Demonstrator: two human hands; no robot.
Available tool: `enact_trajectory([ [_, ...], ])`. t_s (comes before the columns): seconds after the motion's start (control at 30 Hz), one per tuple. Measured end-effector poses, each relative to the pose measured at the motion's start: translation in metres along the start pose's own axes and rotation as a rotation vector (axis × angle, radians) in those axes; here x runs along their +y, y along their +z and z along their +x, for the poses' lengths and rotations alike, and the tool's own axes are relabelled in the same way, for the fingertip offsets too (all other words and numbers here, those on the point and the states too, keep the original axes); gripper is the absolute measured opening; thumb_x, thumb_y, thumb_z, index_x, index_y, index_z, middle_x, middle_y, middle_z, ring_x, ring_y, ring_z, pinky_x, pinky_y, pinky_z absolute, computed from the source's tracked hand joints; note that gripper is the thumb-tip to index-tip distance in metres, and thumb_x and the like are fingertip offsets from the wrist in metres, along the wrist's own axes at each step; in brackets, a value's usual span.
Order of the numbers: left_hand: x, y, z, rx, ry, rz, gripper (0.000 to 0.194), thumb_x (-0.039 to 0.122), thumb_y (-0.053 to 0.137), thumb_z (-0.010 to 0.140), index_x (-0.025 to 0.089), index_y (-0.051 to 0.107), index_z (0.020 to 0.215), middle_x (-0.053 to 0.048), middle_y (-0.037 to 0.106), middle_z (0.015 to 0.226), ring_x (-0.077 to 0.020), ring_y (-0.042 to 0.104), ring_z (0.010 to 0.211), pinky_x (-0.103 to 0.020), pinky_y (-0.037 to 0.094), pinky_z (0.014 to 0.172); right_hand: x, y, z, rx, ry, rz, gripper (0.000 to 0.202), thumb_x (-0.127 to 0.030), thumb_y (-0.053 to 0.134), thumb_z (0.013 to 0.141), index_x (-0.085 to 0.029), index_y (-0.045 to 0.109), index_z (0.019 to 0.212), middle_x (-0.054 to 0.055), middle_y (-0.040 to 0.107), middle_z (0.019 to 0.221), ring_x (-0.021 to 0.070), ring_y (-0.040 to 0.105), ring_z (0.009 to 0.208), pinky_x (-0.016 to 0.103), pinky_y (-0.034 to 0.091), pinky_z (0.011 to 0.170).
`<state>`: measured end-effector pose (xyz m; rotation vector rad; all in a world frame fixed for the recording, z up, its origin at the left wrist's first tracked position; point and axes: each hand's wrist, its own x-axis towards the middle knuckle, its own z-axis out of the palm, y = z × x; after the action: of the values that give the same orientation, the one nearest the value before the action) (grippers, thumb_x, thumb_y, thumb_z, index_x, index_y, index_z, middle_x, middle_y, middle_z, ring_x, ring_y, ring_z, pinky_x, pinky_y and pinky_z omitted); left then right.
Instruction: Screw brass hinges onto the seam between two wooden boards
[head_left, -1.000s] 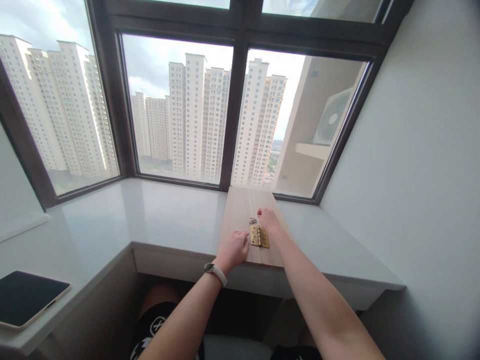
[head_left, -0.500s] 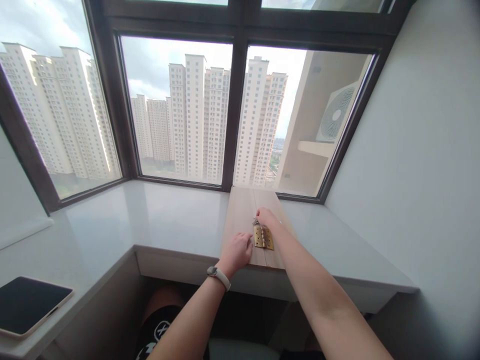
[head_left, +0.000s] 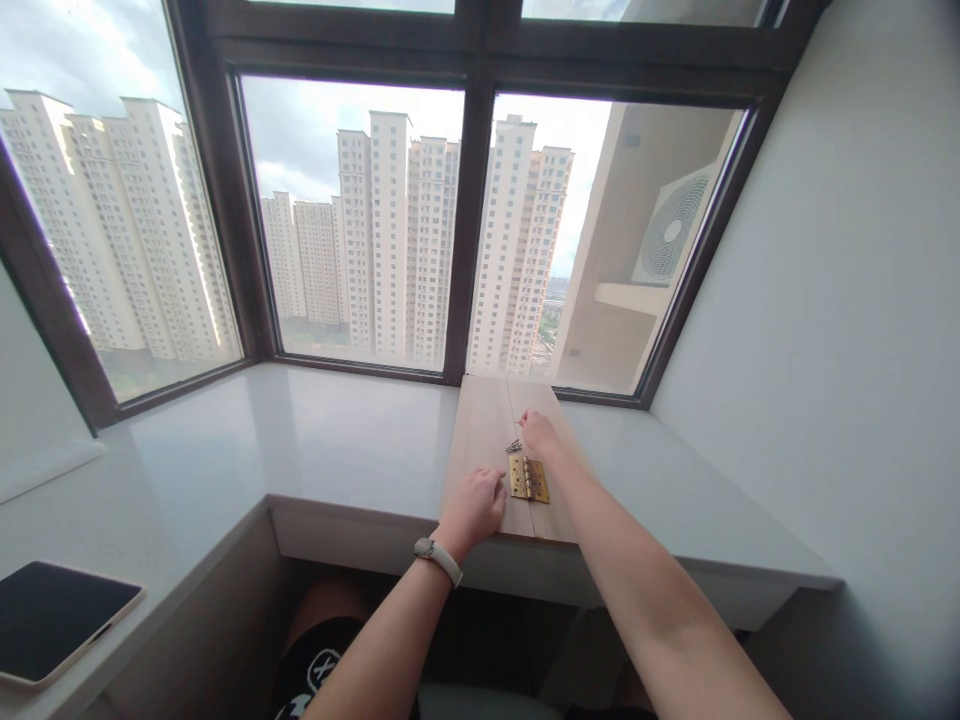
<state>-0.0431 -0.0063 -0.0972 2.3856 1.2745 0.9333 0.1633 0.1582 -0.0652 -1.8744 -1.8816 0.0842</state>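
Note:
A brass hinge (head_left: 529, 480) lies opened out flat on the pale wooden boards (head_left: 484, 420), its knuckle running between two leaves with holes. Just beyond it rests a small pile of screws (head_left: 514, 447). My right hand (head_left: 538, 430) is above the boards past the pile, thumb and finger pinched on what looks like one thin screw (head_left: 518, 422). Beside the hinge's left edge, my left hand (head_left: 480, 503) rests on the wood with loosely bent fingers. Its fingertips are close to the hinge; whether they touch it I cannot tell.
The boards lie across a white sill (head_left: 360, 430) with a front edge dropping to a dark gap. A tablet (head_left: 64, 615) lies at the lower left. Dark window frames (head_left: 469, 250) stand behind, and a white wall (head_left: 825, 300) rises on the right.
My right hand has lifted away from the screw pile and shifted slightly right, with a thin screw in its fingertips. The pile now shows more fully. My left hand stays in place.

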Motion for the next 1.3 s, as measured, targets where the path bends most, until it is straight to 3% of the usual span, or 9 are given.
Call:
enact_trajectory([
  [0.23, -0.003, 0.003, -0.001, 0.024, 0.027, 0.007, 0.038, 0.026, 0.047, 0.101, 0.018, 0.064, 0.135, -0.011, 0.069, 0.131, -0.0258, 0.059, 0.125, -0.038, 0.045, 0.110, 0.005, -0.037, -0.024, 0.027, -0.114, 0.103, 0.012, -0.018, 0.062, 0.092, -0.021, 0.073, 0.091, 0.004, 0.076, 0.091, 0.0157, 0.067, 0.084, 0.024, 0.045, 0.075],
  [0.37, -0.001, 0.003, -0.003, -0.015, 0.091, 0.065, 0.039, 0.031, 0.048, 0.102, 0.026, 0.064, 0.138, -0.007, 0.065, 0.139, -0.0271, 0.055, 0.128, -0.041, 0.044, 0.110, 0.004, -0.044, -0.050, 0.008, -0.227, 0.188, 0.012, -0.017, 0.063, 0.087, -0.022, 0.074, 0.088, 0.002, 0.076, 0.085, 0.0156, 0.067, 0.080, 0.025, 0.047, 0.077],
  [0.5, 0.004, -0.001, -0.005, -0.058, 0.125, 0.118, 0.037, 0.035, 0.046, 0.105, 0.035, 0.064, 0.137, -0.001, 0.059, 0.148, -0.0287, 0.050, 0.132, -0.046, 0.043, 0.109, 0.002, -0.037, -0.068, 0.008, -0.255, 0.200, 0.011, -0.017, 0.065, 0.086, -0.021, 0.075, 0.084, 0.002, 0.077, 0.085, 0.0159, 0.068, 0.079, 0.025, 0.048, 0.076],
  [0.77, 0.006, -0.003, -0.007, -0.070, 0.144, 0.134, 0.038, 0.034, 0.042, 0.106, 0.035, 0.065, 0.136, 0.000, 0.063, 0.143, -0.0281, 0.050, 0.130, -0.044, 0.043, 0.107, 0.004, -0.016, -0.077, 0.006, -0.220, 0.166, 0.016, -0.013, 0.063, 0.085, -0.022, 0.076, 0.085, 0.000, 0.078, 0.086, 0.0149, 0.069, 0.081, 0.023, 0.047, 0.078],
  [1.3, 0.006, -0.002, -0.006, -0.078, 0.119, 0.114, 0.040, 0.032, 0.045, 0.104, 0.036, 0.064, 0.139, -0.001, 0.063, 0.144, -0.0284, 0.049, 0.132, -0.045, 0.042, 0.112, -0.009, -0.012, -0.085, -0.009, -0.201, 0.153, 0.020, -0.014, 0.059, 0.091, -0.022, 0.077, 0.089, 0.002, 0.079, 0.090, 0.0156, 0.069, 0.083, 0.023, 0.046, 0.078],
])
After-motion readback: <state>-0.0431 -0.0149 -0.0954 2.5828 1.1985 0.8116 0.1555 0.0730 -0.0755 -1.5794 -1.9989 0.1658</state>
